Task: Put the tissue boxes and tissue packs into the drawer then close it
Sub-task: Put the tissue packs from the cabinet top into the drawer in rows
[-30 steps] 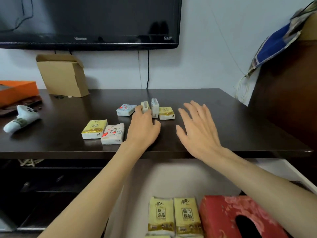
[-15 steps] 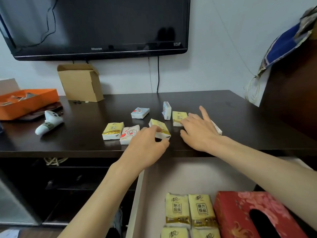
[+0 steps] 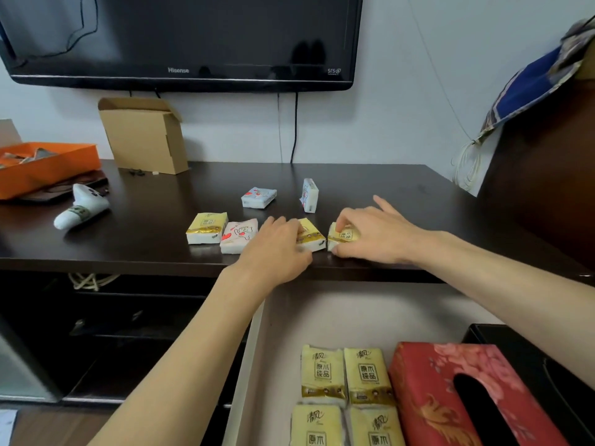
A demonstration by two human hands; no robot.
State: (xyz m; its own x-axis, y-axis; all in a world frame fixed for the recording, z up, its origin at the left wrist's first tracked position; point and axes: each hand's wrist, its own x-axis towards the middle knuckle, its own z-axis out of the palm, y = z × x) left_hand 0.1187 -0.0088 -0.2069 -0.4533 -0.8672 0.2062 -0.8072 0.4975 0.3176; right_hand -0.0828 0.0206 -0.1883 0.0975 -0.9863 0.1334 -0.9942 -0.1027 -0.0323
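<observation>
Four yellow tissue packs nearest, lying flat in two rows on the floor of the open drawer, touching one another. Just right of them, in the same drawer, a red tissue box with a dark oval slot on top; beside that, at the right edge, a black box, only partly in view.

Beyond the drawer, near the front edge of the dark surface, both hands at work. Left hand closed over a yellow-and-gold pack, fingers curled across its top, thumb low at the near side. Right hand gripping a second yellow pack, thumb under the near edge, fingers over the top, forefinger stretched out away from it. Two held packs just beside each other, corners nearly meeting.

Left of the left hand, a white pack with a red cartoon print, touching another yellow pack on its far side. Farther back, a pale blue printed pack lying flat, and a white pack standing on edge, well apart from each other.

At the left of the surface, a white remote-like object and an orange tray. Against the wall, an open cardboard box; above it, a black television.
</observation>
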